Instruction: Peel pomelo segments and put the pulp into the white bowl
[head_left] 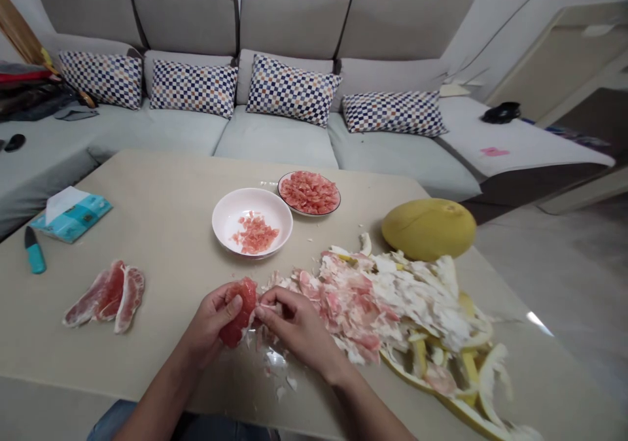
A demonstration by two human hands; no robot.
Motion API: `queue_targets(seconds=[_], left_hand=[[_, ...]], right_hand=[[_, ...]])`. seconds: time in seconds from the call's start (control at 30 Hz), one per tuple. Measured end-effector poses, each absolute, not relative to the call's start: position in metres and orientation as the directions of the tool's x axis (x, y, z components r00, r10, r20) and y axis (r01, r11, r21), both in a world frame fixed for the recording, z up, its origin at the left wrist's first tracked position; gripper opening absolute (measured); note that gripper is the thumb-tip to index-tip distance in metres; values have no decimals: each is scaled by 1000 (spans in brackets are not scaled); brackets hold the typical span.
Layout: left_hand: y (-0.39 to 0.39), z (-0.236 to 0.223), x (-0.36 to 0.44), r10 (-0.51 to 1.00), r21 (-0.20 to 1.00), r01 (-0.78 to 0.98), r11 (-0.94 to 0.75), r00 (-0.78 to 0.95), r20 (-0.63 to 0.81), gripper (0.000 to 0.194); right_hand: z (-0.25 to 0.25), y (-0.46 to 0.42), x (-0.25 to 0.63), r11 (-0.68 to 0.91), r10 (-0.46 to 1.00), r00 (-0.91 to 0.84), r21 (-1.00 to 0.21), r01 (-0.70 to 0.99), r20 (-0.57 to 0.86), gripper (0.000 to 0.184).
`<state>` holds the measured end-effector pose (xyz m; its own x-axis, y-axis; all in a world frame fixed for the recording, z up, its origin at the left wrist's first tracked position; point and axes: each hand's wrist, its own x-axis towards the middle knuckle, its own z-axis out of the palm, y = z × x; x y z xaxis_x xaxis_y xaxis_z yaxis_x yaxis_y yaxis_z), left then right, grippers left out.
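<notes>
A red pomelo segment (239,315) is held over the near part of the table by my left hand (214,317), thumb on its face. At the segment's right edge, the fingertips of my right hand (289,323) are pinched on a bit of pale membrane. Just beyond my hands, a white bowl (230,215) holds some loose pink pulp (255,233). A dark-rimmed plate (338,200) behind it is heaped with more pulp (310,191). Several unpeeled segments (105,296) lie to the left. Right of my hands spreads a pile of membranes and white pith (363,297).
A whole yellow pomelo (428,228) stands behind the peel pile, with thick rind pieces (458,398) near the right edge. At the left lie a tissue pack (74,213) and a teal-handled knife (34,251). A grey sofa (275,141) runs along the table's far side.
</notes>
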<state>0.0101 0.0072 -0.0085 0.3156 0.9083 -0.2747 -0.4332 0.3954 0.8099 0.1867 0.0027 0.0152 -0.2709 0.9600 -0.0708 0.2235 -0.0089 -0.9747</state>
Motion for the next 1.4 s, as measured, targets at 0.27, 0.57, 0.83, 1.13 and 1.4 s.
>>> queue_targets(seconds=[0.27,0.57,0.83,1.13,1.4], left_hand=[[5,-6,11,861,710,-512,484,424,-280,29],[9,-4,2,858,581,-632,513,408,-313,31],[11,0,-2,883,648,-603,466,358,-302,31],[7,-2,7,927,912,-239,335,256,-273,39],[7,-7,9,927,985,-1,172,338,-161,31]], right_hand=[[13,-4,183,-248,896,-401,-963,-103,-188,39],[0,-2,183,-277,901,-422,-877,-392,-97,40],[21,8,208,-44,916,-389,-987,152,-101,28],[25,14,228,187,898,-438,-874,448,-32,24],[24,8,212,208,947,-302,-931,301,114,33]])
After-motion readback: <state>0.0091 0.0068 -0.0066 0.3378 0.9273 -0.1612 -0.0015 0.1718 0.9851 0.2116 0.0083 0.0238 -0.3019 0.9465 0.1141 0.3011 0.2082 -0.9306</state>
